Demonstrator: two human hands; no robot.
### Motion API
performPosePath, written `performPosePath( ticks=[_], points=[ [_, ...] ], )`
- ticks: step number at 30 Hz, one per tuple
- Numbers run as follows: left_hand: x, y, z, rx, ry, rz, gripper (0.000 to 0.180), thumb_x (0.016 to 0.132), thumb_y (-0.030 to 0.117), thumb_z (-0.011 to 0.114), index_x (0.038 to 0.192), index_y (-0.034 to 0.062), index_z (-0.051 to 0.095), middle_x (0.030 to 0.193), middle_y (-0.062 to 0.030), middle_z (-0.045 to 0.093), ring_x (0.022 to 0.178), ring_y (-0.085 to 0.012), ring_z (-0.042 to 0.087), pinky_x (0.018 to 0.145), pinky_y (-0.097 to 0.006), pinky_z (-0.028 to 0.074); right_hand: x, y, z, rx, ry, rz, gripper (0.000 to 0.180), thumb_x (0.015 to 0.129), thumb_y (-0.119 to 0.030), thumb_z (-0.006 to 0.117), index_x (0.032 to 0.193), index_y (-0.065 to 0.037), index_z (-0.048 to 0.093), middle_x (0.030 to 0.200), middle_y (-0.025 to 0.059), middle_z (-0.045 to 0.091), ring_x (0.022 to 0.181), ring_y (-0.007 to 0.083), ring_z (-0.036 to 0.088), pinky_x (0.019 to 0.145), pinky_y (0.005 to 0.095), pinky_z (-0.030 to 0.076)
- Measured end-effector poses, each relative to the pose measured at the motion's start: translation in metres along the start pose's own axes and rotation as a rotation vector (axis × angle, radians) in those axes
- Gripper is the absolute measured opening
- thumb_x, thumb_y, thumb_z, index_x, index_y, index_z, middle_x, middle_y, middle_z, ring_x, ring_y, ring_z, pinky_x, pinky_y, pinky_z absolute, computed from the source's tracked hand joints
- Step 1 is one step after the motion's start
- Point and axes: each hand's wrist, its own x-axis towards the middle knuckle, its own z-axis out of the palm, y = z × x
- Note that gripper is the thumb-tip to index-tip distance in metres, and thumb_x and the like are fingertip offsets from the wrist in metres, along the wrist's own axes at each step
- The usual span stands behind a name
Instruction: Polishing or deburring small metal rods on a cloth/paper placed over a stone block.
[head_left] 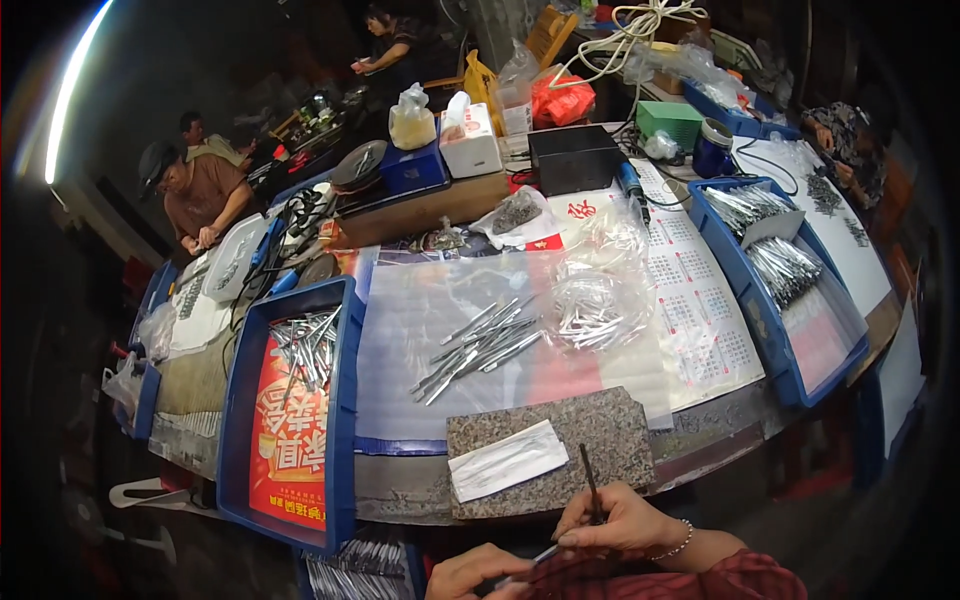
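Observation:
My right hand (622,522), with a beaded bracelet at its wrist, is closed around a dark slender stick (589,472) that points up; its kind is not clear. At the lower edge, my left hand (478,573) pinches a thin silvery metal rod (545,554), whose other end reaches my right fingers. Just beyond my hands lies a speckled stone slab (612,440) with a folded white paper towel (508,460) on it. Farther off, a loose pile of metal rods (480,345) rests on a plastic sheet (400,325). Beside it is a clear bag of similar pieces (595,305).
Blue trays with metal rods stand at left (345,420) and right (785,345); another tray of rods (360,573) sits below the table edge. A tissue box (470,145) and black box (575,158) stand at the back. Several people are around the tables.

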Motion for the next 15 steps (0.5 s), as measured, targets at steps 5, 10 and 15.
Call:
performPosePath(
  ticks=[5, 10, 15],
  points=[
    [-0.005, -0.005, -0.009, -0.002, -0.021, 0.187, 0.012, 0.078, 0.0, 0.072, 0.088, -0.0046, 0.068, 0.073, -0.0129, 0.064, 0.064, -0.0229, 0.061, 0.056, -0.032, 0.046, 0.003, 0.005, 0.01, -0.261, -0.096, -0.084, 0.018, 0.092, -0.019, 0.067, 0.095, -0.001, 0.065, 0.079, 0.0013, 0.067, 0.07, 0.0061, 0.058, 0.064, 0.0239, 0.049],
    [-0.019, -0.011, -0.015, -0.147, 0.133, 0.106, 0.008, 0.079, -0.003, 0.069, 0.086, -0.0061, 0.067, 0.07, -0.0125, 0.061, 0.063, -0.0219, 0.058, 0.058, -0.03, 0.045, 0.02, -0.071, -0.035, -0.907, 0.492, -0.46, 0.01, 0.089, -0.012, 0.066, 0.092, -0.002, 0.066, 0.073, 0.0073, 0.068, 0.065, 0.0128, 0.064, 0.06, 0.0269, 0.051],
    [-0.028, -0.015, -0.013, -0.163, 0.216, -0.026, 0.006, 0.08, -0.005, 0.067, 0.087, -0.0058, 0.067, 0.077, -0.0128, 0.063, 0.067, -0.0186, 0.059, 0.061, -0.027, 0.045, 0.092, -0.118, -0.114, -1.403, 0.695, -0.538, 0.014, 0.084, -0.013, 0.066, 0.09, 0.0, 0.065, 0.079, 0.0158, 0.067, 0.07, 0.0322, 0.065, 0.065, 0.0386, 0.05]
  ],
)
